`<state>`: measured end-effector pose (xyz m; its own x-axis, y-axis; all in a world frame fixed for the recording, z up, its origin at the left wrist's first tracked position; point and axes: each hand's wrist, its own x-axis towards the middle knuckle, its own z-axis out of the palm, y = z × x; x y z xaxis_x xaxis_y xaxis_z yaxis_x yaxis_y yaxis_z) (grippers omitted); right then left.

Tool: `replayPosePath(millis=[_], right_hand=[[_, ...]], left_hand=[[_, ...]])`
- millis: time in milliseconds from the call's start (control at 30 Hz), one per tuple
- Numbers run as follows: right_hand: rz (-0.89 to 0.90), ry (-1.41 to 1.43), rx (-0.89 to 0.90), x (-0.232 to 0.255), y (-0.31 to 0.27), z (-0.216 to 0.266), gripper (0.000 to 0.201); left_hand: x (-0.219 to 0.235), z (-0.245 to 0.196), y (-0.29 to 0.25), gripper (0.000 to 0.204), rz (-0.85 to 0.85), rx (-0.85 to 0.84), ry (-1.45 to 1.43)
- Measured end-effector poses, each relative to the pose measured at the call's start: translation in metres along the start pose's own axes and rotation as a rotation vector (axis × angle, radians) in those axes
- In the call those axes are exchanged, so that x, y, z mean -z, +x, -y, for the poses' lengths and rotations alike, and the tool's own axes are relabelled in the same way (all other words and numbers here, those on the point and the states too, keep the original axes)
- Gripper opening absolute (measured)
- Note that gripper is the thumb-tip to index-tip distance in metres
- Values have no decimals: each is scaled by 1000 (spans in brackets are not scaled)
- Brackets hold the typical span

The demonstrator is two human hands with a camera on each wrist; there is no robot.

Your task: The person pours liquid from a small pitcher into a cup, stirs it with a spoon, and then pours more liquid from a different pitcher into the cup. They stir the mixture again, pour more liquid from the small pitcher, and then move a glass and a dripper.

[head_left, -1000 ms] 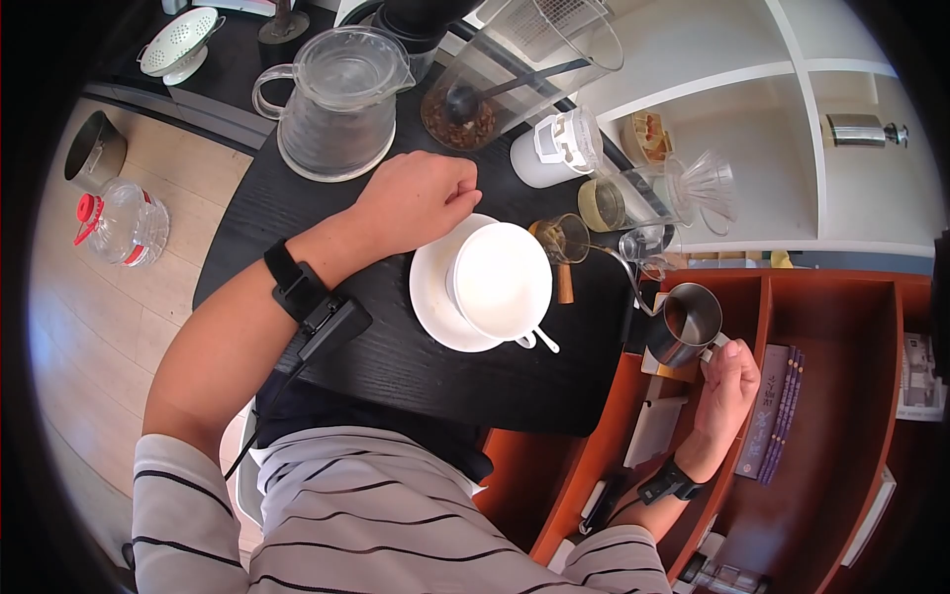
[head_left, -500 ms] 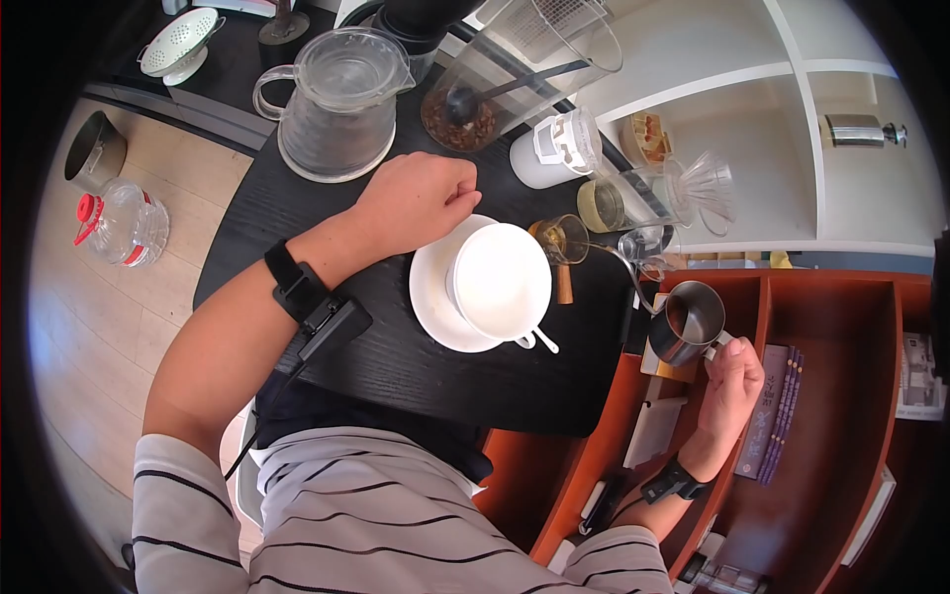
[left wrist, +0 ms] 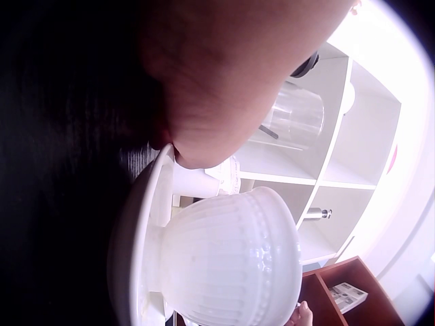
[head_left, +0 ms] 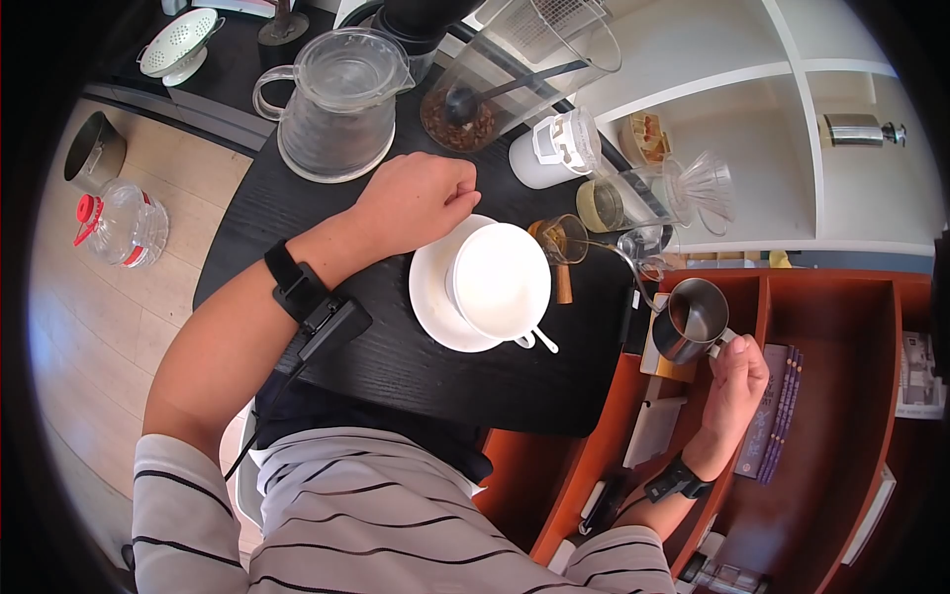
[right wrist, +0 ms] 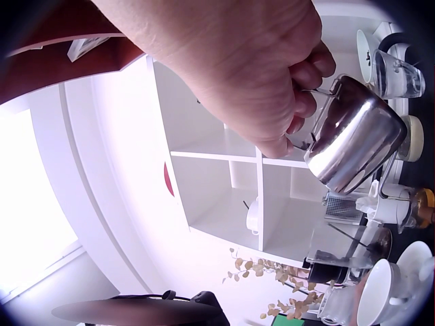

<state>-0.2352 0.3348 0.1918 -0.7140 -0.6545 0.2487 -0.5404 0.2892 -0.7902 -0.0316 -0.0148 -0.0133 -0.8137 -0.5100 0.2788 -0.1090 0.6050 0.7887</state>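
My right hand (head_left: pixel 737 381) grips the handle of an open steel gooseneck kettle (head_left: pixel 678 332), tipped so its spout (head_left: pixel 640 282) reaches over a small glass (head_left: pixel 559 238) with a wooden handle and yellow-brown contents. The right wrist view shows fingers curled around the handle, with the kettle (right wrist: pixel 357 139) tilted. A big white cup (head_left: pixel 502 282) stands on a white saucer (head_left: pixel 430 297), a spoon handle (head_left: pixel 546 341) beside it. My left hand (head_left: pixel 416 198) rests at the saucer's far edge, fingers bent; I cannot tell whether they pinch the rim. In the left wrist view, the saucer (left wrist: pixel 139 231) meets that hand.
Behind the cup stand a glass jug (head_left: pixel 336 109), a clear container with brown beans (head_left: pixel 460 129), a white canister (head_left: pixel 544 163) and a glass jar (head_left: pixel 601 205). Red-brown shelving (head_left: pixel 831 327) lies below the kettle. A plastic bottle (head_left: pixel 139 223) stands on the floor at left.
My right hand and the kettle have shifted slightly to the right, with the spout still over the small glass. The left hand, cup and saucer have stayed in place.
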Motion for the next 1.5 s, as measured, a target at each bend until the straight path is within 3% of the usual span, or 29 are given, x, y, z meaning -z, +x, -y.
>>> replayPosePath(millis=[1500], right_hand=[[0, -49, 10, -11, 1, 6, 40]], left_hand=[[0, -1, 0, 19, -21, -16, -22]])
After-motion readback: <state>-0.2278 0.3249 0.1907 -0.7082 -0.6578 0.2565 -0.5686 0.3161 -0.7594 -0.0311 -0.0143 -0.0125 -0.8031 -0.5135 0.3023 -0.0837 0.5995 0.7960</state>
